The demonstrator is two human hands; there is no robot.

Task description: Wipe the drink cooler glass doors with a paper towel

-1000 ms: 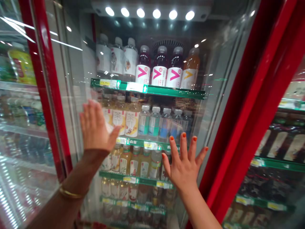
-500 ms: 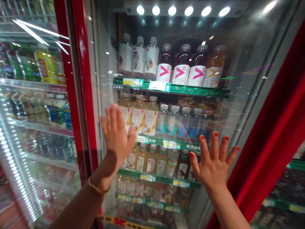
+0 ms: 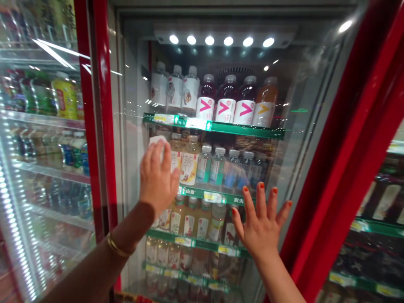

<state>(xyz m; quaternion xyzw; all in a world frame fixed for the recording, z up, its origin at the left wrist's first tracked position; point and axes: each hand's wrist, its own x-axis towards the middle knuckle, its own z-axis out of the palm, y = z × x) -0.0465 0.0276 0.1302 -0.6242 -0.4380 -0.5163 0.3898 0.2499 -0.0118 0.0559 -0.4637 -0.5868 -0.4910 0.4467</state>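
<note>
My left hand [image 3: 159, 176] lies against the glass door [image 3: 293, 155] of a drinks fridge, with fingers together and slightly bent. Under its fingertips is a white cloth or tissue [image 3: 157, 139], mostly hidden by the hand. My right hand [image 3: 260, 229], fingers spread, appears to rest on the same glass, lower and to the right; nothing is in it. Behind the door stand bottles with pink-V labels [image 3: 226, 110], tea bottles [image 3: 189, 168] near my left hand, and blue-labelled bottles [image 3: 232, 170] above my right fingertips.
A red door frame [image 3: 102, 105] runs down the left side and a wider red frame [image 3: 341, 176] slants along the right. Another lit fridge with bottles, including a yellow bottle [image 3: 65, 97], stands at the left. More shelved bottles [image 3: 385, 198] show at the right.
My left hand has slid right across the glass, its fingers more bent, and more of the white cloth or tissue shows above them. My right hand stays at about the same spot; the view has shifted.
</note>
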